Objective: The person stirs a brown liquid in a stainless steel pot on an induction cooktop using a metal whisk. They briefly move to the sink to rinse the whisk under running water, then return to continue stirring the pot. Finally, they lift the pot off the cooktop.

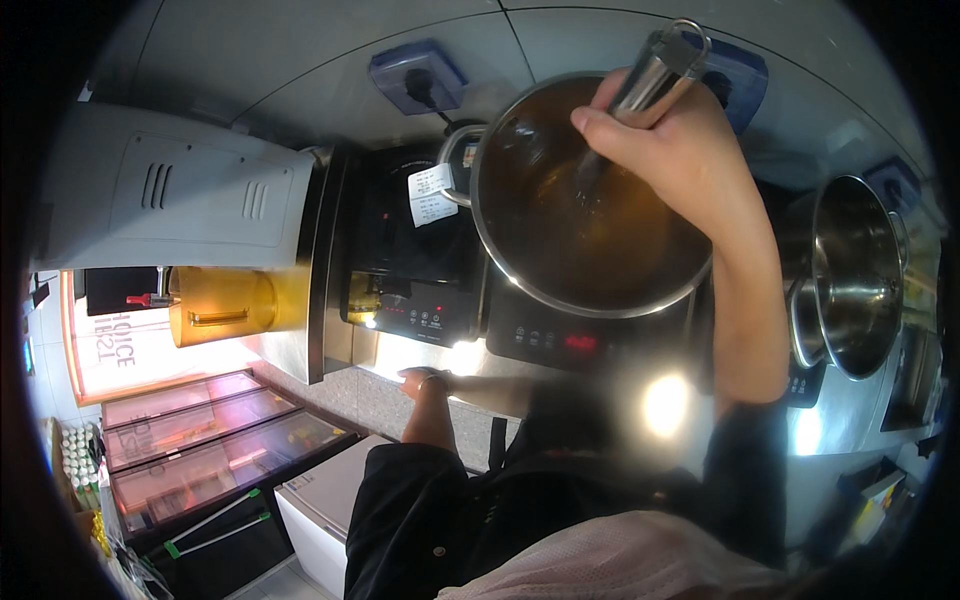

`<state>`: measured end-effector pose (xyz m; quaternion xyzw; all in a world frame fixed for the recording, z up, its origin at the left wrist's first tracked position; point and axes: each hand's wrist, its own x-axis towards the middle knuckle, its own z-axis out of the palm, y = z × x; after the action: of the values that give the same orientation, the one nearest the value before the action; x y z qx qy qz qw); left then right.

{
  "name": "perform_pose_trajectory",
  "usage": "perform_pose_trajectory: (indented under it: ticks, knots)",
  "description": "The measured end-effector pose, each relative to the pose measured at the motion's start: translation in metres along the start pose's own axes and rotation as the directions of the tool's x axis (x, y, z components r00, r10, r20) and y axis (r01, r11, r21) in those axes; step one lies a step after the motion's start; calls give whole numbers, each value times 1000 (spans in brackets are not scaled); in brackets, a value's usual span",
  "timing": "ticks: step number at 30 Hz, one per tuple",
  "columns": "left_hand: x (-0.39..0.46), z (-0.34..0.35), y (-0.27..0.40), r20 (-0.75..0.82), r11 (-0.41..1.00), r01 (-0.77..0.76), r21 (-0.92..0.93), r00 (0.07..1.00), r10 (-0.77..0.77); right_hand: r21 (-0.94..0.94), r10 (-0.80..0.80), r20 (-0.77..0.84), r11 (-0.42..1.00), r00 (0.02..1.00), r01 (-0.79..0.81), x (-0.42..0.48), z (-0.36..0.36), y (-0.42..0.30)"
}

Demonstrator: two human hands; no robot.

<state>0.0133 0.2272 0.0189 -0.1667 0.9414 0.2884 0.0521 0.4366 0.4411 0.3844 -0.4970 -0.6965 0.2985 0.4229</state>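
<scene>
My right hand is closed around the metal handle of a utensil that has a hanging loop at its top. The utensil's lower end reaches into brown liquid in a large stainless steel pot; its tip is blurred, so its kind is unclear. This pot stands on a black induction cooker with a lit red display. At the front edge of the steel counter rests my left hand, with a bracelet at the wrist; whether it holds anything is hard to tell.
A second induction cooker lies left of the pot, with a printed paper slip beside the pot's handle. Further left stands an amber plastic pitcher under a tap. Another steel pot stands at the right. Sockets with blue covers line the wall.
</scene>
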Motion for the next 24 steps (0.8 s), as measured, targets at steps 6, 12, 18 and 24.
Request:
perform_pose_trajectory:
  ticks: [6,12,18,24]
  knots:
    - [-46,-27,24,14,999,14,35,1000,-14,-188,-30,-96,982,995,12,-3,-15,10]
    - [-20,-13,9,-18,1000,0,-2,1000,0,-282,24,-127,958,992,-59,-16,-30,-9]
    - [-25,-12,10,-17,999,-28,-37,999,27,-15,95,121,995,988,-94,-19,-24,-17]
    - [-12,-8,4,-27,1000,-23,0,999,23,-8,22,92,1000,996,-22,-2,-2,-7]
